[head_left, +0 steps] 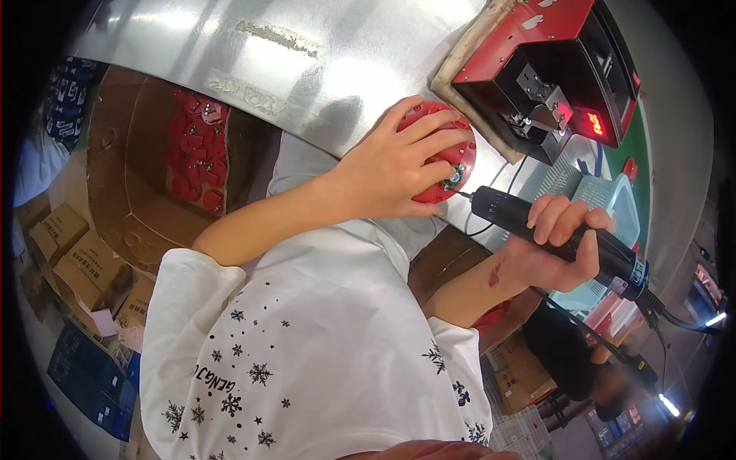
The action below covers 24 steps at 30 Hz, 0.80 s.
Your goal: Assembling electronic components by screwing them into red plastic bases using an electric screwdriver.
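Red round housing (465, 156) sits by the worktop's (184, 46) near edge, the left hand (391, 165) gripping it, fingers spread; the right hand (563, 238) wraps a black electric screwdriver (502, 210). A loose hold could let it turn, skidding the bit (464, 195) across the circuit board (454, 178).

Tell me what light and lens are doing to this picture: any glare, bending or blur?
In the head view, white glare washes patches of the metal tabletop; head view again, the fisheye lens curves straight edges near the rim and leaves black corners; in that same head view, the dark-clothed person in the background looks soft, while the electric screwdriver looks fairly sharp.
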Each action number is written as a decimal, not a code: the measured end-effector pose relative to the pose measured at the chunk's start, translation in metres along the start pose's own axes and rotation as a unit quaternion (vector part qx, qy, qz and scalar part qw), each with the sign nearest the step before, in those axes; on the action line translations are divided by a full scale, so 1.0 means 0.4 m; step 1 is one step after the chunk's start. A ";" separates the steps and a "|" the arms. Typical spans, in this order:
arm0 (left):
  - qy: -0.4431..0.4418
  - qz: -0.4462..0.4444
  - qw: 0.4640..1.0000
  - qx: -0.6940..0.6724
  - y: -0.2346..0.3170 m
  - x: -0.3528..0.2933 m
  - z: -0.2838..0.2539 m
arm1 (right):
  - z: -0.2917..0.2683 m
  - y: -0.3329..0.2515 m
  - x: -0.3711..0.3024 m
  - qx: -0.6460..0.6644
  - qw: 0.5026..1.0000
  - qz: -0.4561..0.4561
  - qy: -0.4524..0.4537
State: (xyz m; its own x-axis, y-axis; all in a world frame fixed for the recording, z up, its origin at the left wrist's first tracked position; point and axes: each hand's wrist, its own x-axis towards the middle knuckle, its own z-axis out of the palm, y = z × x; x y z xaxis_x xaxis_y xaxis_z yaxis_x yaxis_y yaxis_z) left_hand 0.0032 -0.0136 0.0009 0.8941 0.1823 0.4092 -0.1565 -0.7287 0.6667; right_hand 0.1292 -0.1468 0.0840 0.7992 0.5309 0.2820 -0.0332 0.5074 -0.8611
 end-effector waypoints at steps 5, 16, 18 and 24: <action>0.008 -0.002 1.000 -0.002 -0.001 -0.003 0.007 | 0.021 0.002 -0.012 -0.043 0.998 -0.015 -0.034; 0.011 -0.004 1.000 0.017 -0.002 0.002 0.013 | 0.079 0.013 -0.038 -0.132 0.987 -0.076 -0.044; 0.014 -0.009 1.000 0.023 -0.002 -0.002 0.011 | 0.099 0.020 -0.044 -0.163 0.978 -0.093 -0.094; 0.010 -0.009 1.000 0.022 -0.008 -0.002 0.012 | 0.115 0.037 -0.046 -0.193 0.970 -0.098 -0.114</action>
State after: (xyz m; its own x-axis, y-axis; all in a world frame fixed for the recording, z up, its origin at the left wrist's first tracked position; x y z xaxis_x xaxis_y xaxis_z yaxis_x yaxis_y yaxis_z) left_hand 0.0053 -0.0147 -0.0045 0.8880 0.2083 0.4099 -0.1216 -0.7533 0.6463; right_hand 0.0865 -0.1177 0.0857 0.6125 0.6089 0.5040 0.3676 0.3450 -0.8636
